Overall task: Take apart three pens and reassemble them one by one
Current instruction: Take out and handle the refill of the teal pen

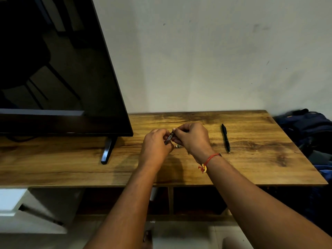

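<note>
Head view: both forearms reach forward over the brown wood-grain table [251, 159]. The left hand [156, 147] and right hand [193, 136] meet knuckle to knuckle just above its middle, each with fingers curled and pinching one end of a short dark pen barrel [169, 138] tilted between them. One whole black click pen [225, 138] lies on the table well to the right of the hands. One small pale part [177, 146], too small to identify, lies just beneath them, and one red and yellow thread band [208, 161] circles the right wrist.
</note>
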